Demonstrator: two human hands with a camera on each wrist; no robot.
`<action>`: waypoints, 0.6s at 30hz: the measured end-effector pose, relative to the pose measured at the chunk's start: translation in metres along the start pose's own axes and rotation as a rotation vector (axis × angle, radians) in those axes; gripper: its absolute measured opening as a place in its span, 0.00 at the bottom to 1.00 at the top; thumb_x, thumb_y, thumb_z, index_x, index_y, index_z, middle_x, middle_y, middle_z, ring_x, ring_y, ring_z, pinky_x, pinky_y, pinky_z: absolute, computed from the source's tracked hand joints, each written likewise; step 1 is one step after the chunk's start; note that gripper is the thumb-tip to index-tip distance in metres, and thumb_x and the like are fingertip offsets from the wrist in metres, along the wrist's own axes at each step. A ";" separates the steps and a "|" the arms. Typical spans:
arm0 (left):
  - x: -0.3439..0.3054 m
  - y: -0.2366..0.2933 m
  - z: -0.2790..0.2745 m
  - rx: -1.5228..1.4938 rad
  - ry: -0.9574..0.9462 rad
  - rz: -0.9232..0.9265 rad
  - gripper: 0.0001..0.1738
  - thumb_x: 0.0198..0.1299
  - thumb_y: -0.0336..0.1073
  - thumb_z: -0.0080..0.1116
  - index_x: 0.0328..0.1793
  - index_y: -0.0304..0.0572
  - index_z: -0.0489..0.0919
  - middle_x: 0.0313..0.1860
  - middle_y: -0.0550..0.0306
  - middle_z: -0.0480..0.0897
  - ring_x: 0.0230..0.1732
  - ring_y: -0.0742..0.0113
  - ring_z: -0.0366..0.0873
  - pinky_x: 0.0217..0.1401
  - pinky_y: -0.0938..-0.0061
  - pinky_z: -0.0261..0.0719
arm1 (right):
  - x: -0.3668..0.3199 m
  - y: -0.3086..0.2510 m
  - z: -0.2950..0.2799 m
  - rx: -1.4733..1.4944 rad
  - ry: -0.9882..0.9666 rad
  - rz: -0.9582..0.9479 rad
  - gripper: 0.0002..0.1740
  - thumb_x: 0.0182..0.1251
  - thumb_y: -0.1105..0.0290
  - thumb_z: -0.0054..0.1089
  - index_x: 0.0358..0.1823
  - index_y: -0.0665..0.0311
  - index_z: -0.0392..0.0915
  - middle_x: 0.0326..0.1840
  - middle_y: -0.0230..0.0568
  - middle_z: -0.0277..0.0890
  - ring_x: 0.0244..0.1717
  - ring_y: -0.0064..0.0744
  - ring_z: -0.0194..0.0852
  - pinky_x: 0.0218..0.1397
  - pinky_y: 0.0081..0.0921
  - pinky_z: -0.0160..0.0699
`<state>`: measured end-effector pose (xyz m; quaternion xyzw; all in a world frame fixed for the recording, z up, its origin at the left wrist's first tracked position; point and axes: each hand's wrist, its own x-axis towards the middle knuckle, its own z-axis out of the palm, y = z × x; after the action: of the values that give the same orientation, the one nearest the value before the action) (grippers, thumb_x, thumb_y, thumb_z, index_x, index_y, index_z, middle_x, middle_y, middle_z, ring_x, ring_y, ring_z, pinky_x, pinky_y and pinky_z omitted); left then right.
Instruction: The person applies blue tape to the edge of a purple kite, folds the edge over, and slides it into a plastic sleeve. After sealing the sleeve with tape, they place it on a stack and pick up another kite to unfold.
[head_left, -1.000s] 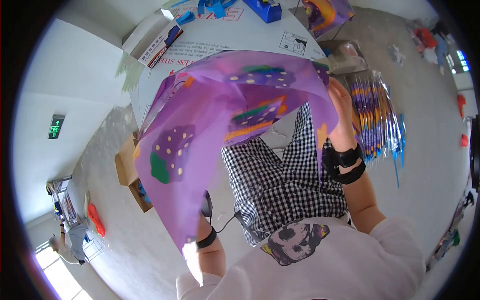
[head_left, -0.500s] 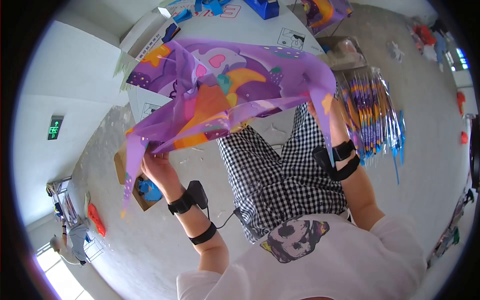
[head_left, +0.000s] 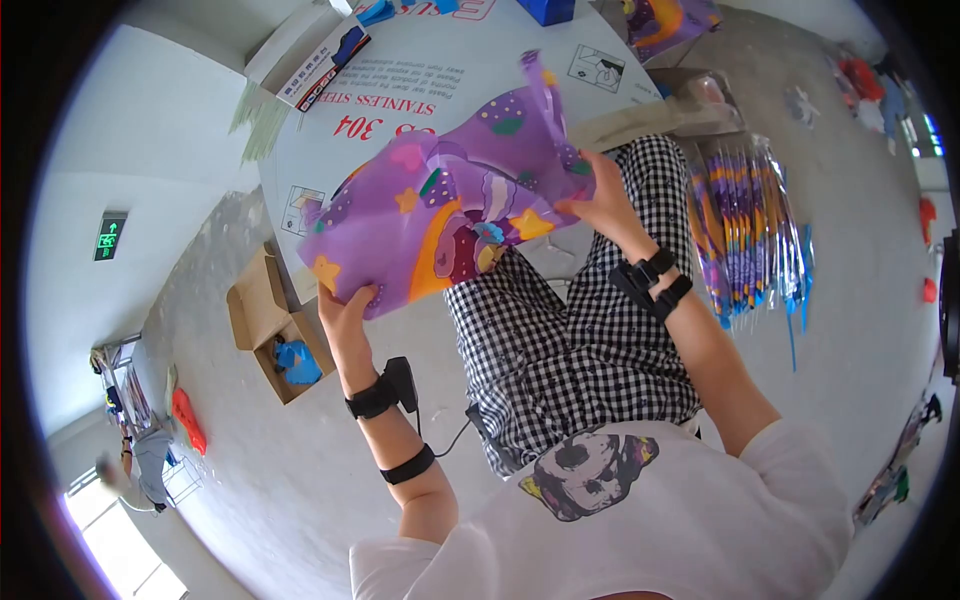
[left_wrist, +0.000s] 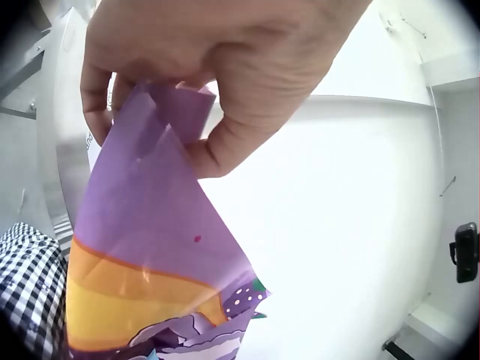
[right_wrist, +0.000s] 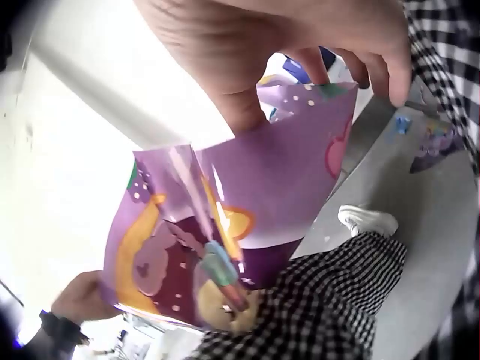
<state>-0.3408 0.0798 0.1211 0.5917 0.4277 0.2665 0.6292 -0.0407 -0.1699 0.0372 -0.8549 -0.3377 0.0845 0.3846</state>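
Note:
A purple printed sheet [head_left: 385, 240] with stars and an orange crescent spans the space between both hands, above the lap and the table's near edge. The left hand [head_left: 345, 325] grips its left end; in the left wrist view that hand [left_wrist: 202, 67] has thumb and fingers around the folded purple edge. At the sheet's right end, the right hand [head_left: 608, 205] pinches the edge. The right wrist view shows this hand [right_wrist: 277, 45] with its thumb on the near face of the sheet [right_wrist: 277, 180] and fingers behind. A narrow flap stands up at the sheet's far right corner.
The table [head_left: 500, 60] bears red and grey print. An open cardboard box [head_left: 262, 310] with blue pieces lies on the floor at left. Several wrapped purple items [head_left: 745, 230] lie at right, below a clear bag [head_left: 705, 95]. Another person [head_left: 125, 480] is far left.
The sheet has turned and straightened from a draped, folded shape. The left hand has come up from low left to the sheet's left end; the right hand has moved slightly left.

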 end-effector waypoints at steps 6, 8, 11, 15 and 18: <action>-0.002 0.015 0.005 -0.158 -0.007 -0.096 0.21 0.60 0.29 0.64 0.58 0.32 0.76 0.50 0.59 0.82 0.50 0.71 0.80 0.53 0.76 0.76 | 0.061 0.000 0.025 0.066 0.211 0.176 0.44 0.56 0.51 0.76 0.64 0.76 0.70 0.60 0.62 0.75 0.58 0.51 0.78 0.61 0.39 0.76; 0.000 0.016 0.010 -0.183 0.024 -0.081 0.18 0.64 0.36 0.65 0.56 0.33 0.78 0.49 0.61 0.82 0.49 0.73 0.80 0.52 0.78 0.76 | 0.094 0.022 0.023 0.293 -0.001 0.303 0.34 0.60 0.54 0.73 0.55 0.77 0.77 0.49 0.57 0.81 0.48 0.44 0.81 0.52 0.35 0.78; 0.015 0.010 0.003 0.117 0.099 -0.116 0.18 0.70 0.43 0.61 0.54 0.34 0.79 0.50 0.62 0.82 0.49 0.75 0.80 0.52 0.79 0.75 | 0.107 0.017 0.019 0.620 -0.039 0.379 0.22 0.64 0.58 0.70 0.42 0.76 0.83 0.36 0.47 0.84 0.36 0.33 0.81 0.41 0.30 0.76; 0.015 0.029 0.006 0.139 0.194 0.033 0.20 0.73 0.45 0.55 0.57 0.34 0.79 0.53 0.58 0.82 0.53 0.71 0.80 0.56 0.76 0.75 | 0.107 -0.012 -0.005 0.719 0.233 0.222 0.18 0.66 0.62 0.67 0.39 0.76 0.83 0.33 0.38 0.84 0.33 0.27 0.79 0.37 0.26 0.74; 0.003 0.058 0.011 -0.449 0.082 0.175 0.23 0.76 0.45 0.47 0.66 0.35 0.76 0.60 0.52 0.81 0.60 0.62 0.80 0.62 0.66 0.77 | 0.095 -0.020 -0.034 0.981 0.423 0.298 0.16 0.69 0.65 0.64 0.49 0.71 0.81 0.43 0.35 0.82 0.43 0.27 0.77 0.47 0.25 0.73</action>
<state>-0.3198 0.0856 0.1757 0.4605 0.3300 0.4322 0.7016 0.0344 -0.1200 0.0860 -0.6123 -0.0497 0.1118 0.7811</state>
